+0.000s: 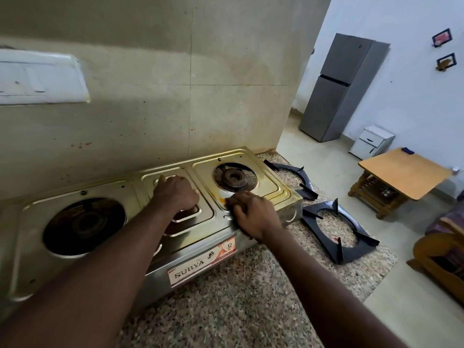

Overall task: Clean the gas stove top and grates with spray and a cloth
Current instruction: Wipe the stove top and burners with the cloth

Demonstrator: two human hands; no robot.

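A steel two-burner gas stove (206,229) stands on the speckled stone counter against the wall. Both burners are bare: the left one (84,226) is dark, the right one (234,179) has a brown ring. Two black grates lie on the counter to the right of the stove, one near (351,249) and one farther back (305,182). My left hand (174,193) presses knuckles-up on the stove's middle panel and holds nothing that I can see. My right hand (253,217) is closed over a small yellow cloth (222,200) at the front left corner of the right burner's panel. No spray bottle is in view.
A switch plate (42,76) is on the stained wall at the left. Past the counter's right end are a grey fridge (344,86), a small white cabinet (371,143), a low wooden table (404,172) and a wooden chair (442,252).
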